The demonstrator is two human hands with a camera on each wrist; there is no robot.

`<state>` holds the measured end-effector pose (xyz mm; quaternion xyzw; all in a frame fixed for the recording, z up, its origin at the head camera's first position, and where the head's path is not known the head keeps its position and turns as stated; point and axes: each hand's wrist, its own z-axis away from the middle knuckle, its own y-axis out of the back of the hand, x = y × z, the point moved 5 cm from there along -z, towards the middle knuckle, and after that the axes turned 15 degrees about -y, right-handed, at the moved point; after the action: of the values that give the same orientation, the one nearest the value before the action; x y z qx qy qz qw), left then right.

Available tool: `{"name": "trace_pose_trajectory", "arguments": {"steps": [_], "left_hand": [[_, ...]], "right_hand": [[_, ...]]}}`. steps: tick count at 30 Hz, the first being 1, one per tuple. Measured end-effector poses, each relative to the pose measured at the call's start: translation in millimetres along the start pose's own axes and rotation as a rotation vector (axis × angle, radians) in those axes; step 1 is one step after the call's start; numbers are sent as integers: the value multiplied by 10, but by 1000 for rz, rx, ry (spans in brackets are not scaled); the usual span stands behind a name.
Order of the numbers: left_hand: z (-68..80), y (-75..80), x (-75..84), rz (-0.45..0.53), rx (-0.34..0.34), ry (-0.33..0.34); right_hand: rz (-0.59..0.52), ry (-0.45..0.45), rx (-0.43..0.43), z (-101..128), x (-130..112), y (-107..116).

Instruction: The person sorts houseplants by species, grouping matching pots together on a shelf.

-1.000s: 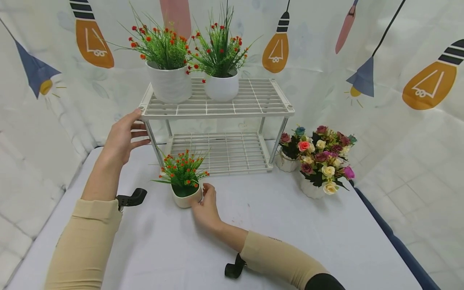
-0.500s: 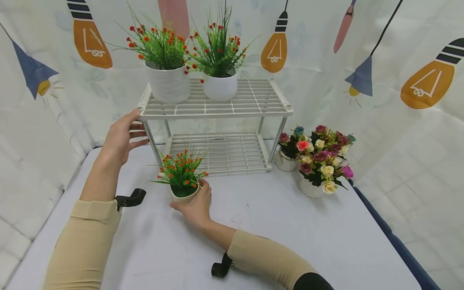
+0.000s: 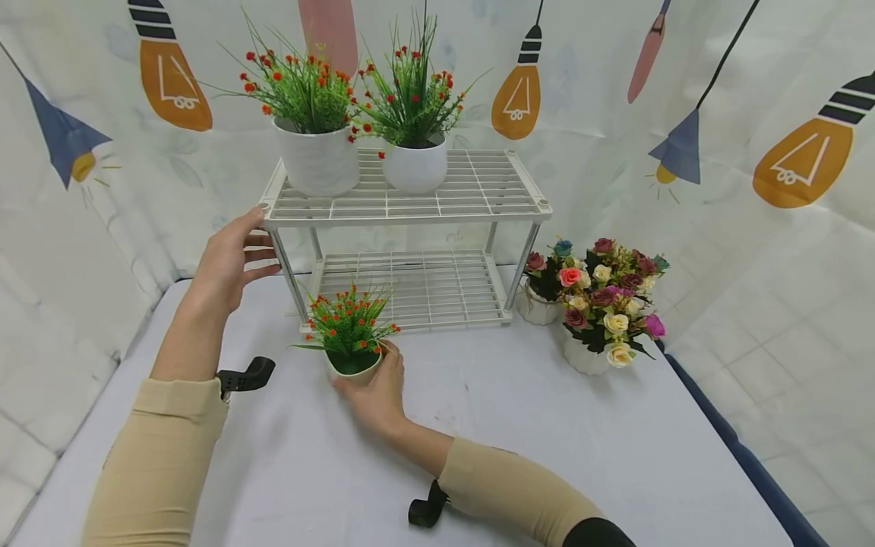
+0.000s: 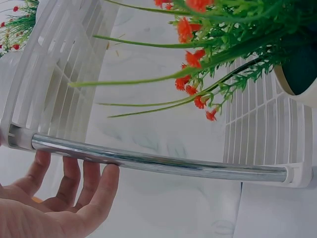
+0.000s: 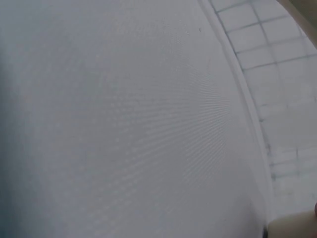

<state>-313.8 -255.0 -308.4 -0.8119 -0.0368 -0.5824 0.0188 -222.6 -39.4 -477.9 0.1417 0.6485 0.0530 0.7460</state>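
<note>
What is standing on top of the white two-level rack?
Two white pots of green plants with red flowers stand on its top shelf. The lower shelf looks bare, though partly hidden.

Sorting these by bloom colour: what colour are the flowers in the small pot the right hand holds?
Orange-red, among green sprigs, on the small potted plant that the right hand grips; the head view shows it best.

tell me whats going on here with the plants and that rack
A person's right hand grips a small potted plant on the table, just in front of a white two-tier rack. Their left hand rests against the rack's top left corner. Two similar plants already stand on the top shelf; two rose pots wait beside the rack.
</note>
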Motion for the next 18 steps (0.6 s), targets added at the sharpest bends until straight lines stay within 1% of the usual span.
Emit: {"name": "trace_pose_trajectory", "arguments": {"steps": [1, 4, 8, 11, 15, 18], "left_hand": [[0, 1, 0, 9, 2, -1], [3, 1, 2, -8, 3, -10], [3, -4, 5, -48, 0, -14], [3, -6, 7, -53, -2, -13], [2, -1, 5, -41, -1, -14], [3, -3, 10, -53, -2, -13]], "right_hand": [[-4, 3, -1, 3, 4, 19], [-25, 9, -22, 15, 20, 80], [-34, 29, -50, 39, 39, 170], [-48, 58, -63, 60, 32, 250], [-69, 76, -85, 78, 12, 374], [-78, 83, -110, 85, -23, 479]]}}
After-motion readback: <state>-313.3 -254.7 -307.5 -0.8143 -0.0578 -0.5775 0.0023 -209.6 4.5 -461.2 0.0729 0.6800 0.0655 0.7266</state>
